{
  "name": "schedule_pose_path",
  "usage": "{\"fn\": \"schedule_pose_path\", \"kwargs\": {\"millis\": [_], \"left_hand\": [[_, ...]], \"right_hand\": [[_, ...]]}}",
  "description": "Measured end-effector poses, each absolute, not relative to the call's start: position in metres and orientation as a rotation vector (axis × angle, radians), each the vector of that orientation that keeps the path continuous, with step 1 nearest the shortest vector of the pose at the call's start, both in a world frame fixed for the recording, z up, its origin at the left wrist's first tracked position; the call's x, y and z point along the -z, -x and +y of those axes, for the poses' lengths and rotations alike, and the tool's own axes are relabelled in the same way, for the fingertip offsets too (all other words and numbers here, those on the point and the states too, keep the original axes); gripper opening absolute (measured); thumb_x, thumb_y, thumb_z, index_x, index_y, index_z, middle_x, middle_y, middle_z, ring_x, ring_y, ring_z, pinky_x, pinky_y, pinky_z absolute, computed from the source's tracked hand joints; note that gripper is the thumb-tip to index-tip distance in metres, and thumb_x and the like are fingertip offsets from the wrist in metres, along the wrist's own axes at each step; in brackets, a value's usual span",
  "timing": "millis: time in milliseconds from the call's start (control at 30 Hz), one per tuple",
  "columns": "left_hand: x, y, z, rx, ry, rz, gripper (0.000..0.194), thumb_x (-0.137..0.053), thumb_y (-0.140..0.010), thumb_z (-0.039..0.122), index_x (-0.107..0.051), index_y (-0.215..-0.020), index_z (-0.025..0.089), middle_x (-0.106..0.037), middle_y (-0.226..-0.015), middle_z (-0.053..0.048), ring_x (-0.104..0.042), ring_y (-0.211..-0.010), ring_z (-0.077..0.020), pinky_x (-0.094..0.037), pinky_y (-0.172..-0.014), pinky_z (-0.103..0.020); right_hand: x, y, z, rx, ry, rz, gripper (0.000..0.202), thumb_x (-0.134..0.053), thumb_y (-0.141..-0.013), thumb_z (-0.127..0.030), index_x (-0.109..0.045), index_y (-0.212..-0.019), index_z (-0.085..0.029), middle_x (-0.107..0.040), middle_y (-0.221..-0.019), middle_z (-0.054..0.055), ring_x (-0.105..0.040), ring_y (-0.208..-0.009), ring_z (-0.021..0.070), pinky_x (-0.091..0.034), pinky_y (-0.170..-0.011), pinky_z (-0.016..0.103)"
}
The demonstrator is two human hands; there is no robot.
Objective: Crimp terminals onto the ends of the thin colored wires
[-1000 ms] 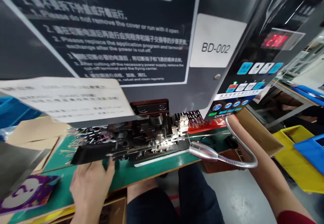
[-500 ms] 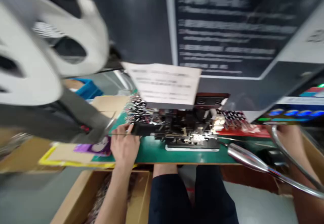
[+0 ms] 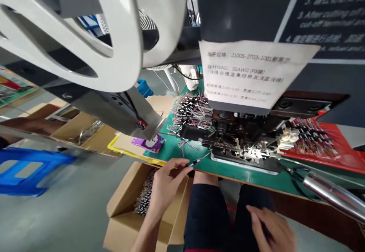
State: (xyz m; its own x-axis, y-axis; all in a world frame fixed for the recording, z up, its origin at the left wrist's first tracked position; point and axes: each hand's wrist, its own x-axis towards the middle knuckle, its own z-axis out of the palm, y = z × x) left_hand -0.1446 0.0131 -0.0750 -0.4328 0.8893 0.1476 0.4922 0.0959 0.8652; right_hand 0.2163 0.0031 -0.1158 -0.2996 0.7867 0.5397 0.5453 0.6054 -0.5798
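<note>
My left hand [image 3: 171, 176] pinches a short wire bundle [image 3: 195, 162] with a black sleeve, just over the front edge of the green table mat [image 3: 171, 151]. Thin wire ends point from it toward the metal crimping machine head [image 3: 245, 145]. Above my lap, my right hand [image 3: 272, 227] hangs with its fingers loosely bent and thumb apart, slightly blurred; I see nothing held in it. Another small wire bundle [image 3: 184, 144] lies on the mat behind my left hand. A large pile of wire bundles [image 3: 192, 111] sits farther back.
Right of the machine, a red tray [image 3: 342, 149] holds more bundles. Scissors [image 3: 296, 174] and a metal lamp neck [image 3: 327, 191] are near the front edge. Below left stands an open cardboard box [image 3: 122, 202] with bundles. A purple box [image 3: 148, 143] and blue stool [image 3: 31, 170] are leftward.
The view has swung left and sharpened. My left hand came from the mat's back to its front edge and now holds a wire bundle. My right hand dropped from beside the control panel to my lap.
</note>
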Motion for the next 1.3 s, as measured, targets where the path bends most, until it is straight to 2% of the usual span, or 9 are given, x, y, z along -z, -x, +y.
{"fn": "schedule_pose_path", "kwargs": {"millis": [67, 167, 333, 433, 567, 700, 867, 1100, 1300], "left_hand": [[0.080, 0.132, 0.003, -1.250, -1.026, 1.736, 0.028, -0.091, -0.094, 0.045, -0.086, -0.104, 0.020, -0.083, -0.088, -0.004, -0.073, -0.067, -0.0194, -0.060, -0.063, -0.029], [0.094, 0.109, -0.016, -1.154, -0.752, 1.446, 0.038, -0.092, -0.092, 0.054, -0.083, -0.093, 0.017, -0.076, -0.074, -0.002, -0.066, -0.059, -0.0160, -0.054, -0.058, -0.026], [0.110, 0.073, -0.043, -1.086, -0.666, 1.211, 0.041, -0.099, -0.087, 0.051, -0.080, -0.082, 0.015, -0.074, -0.078, -0.003, -0.067, -0.076, -0.0169, -0.053, -0.075, -0.026], [0.109, 0.067, -0.043, -1.113, -0.712, 1.132, 0.034, -0.099, -0.088, 0.047, -0.083, -0.095, 0.017, -0.076, -0.092, -0.005, -0.070, -0.091, -0.0216, -0.055, -0.085, -0.029], [0.106, 0.068, -0.024, -1.227, -0.748, 0.964, 0.042, -0.086, -0.097, 0.056, -0.086, -0.115, 0.018, -0.077, -0.109, -0.012, -0.071, -0.103, -0.0279, -0.057, -0.093, -0.035], [0.090, 0.056, -0.003, -1.255, -0.865, 0.954, 0.036, -0.078, -0.104, 0.054, -0.090, -0.105, 0.020, -0.079, -0.111, -0.014, -0.071, -0.107, -0.0298, -0.057, -0.095, -0.039], [0.062, 0.039, 0.009, -1.173, -0.908, 0.977, 0.024, -0.094, -0.095, 0.042, -0.083, -0.088, 0.022, -0.078, -0.089, -0.007, -0.071, -0.084, -0.0224, -0.057, -0.080, -0.033], [0.058, 0.035, 0.011, -1.169, -1.095, 1.226, 0.023, -0.096, -0.092, 0.042, -0.084, -0.085, 0.024, -0.082, -0.086, -0.007, -0.073, -0.085, -0.0247, -0.058, -0.083, -0.035], [0.053, 0.033, 0.012, -1.130, -1.209, 1.363, 0.022, -0.096, -0.092, 0.041, -0.084, -0.080, 0.027, -0.083, -0.083, -0.005, -0.074, -0.089, -0.0271, -0.056, -0.084, -0.036]], "right_hand": [[0.120, -0.190, 0.008, -0.638, 0.971, -1.933, 0.024, -0.071, -0.106, -0.015, -0.087, -0.118, -0.028, -0.089, -0.090, 0.004, -0.084, -0.070, 0.0259, -0.066, -0.067, 0.033], [0.117, -0.154, 0.013, -1.092, 1.029, -1.818, 0.021, -0.073, -0.109, -0.026, -0.089, -0.122, -0.026, -0.081, -0.081, 0.003, -0.069, -0.055, 0.0190, -0.053, -0.051, 0.028], [0.105, -0.118, 0.010, -1.550, 1.041, -1.549, 0.028, -0.081, -0.105, -0.043, -0.092, -0.116, -0.020, -0.074, -0.078, 0.003, -0.064, -0.066, 0.0184, -0.051, -0.063, 0.029], [0.095, -0.115, 0.010, -1.658, 1.029, -1.406, 0.033, -0.077, -0.108, -0.049, -0.092, -0.105, -0.020, -0.076, -0.082, 0.005, -0.064, -0.075, 0.0204, -0.052, -0.071, 0.031], [0.079, -0.131, 0.013, -1.819, 0.981, -1.375, 0.042, -0.069, -0.114, -0.054, -0.090, -0.106, -0.019, -0.067, -0.079, 0.003, -0.054, -0.071, 0.0171, -0.044, -0.067, 0.029], [0.072, -0.145, 0.016, -2.055, 0.767, -1.384, 0.048, -0.065, -0.116, -0.058, -0.088, -0.105, -0.017, -0.057, -0.075, -0.001, -0.048, -0.069, 0.0146, -0.038, -0.066, 0.028], [0.073, -0.158, 0.020, -1.975, 0.783, -1.477, 0.052, -0.060, -0.120, -0.054, -0.078, -0.087, -0.017, -0.061, -0.075, 0.000, -0.049, -0.068, 0.0142, -0.038, -0.066, 0.029], [0.055, -0.180, 0.044, -1.388, 0.999, -1.555, 0.024, -0.066, -0.118, -0.036, -0.088, -0.126, -0.029, -0.075, -0.092, 0.003, -0.069, -0.084, 0.0201, -0.051, -0.076, 0.032], [0.035, -0.165, 0.048, -1.201, 0.975, -1.622, 0.012, -0.084, -0.103, -0.020, -0.090, -0.106, -0.029, -0.071, -0.082, 0.000, -0.058, -0.067, 0.0155, -0.041, -0.058, 0.028]]}}
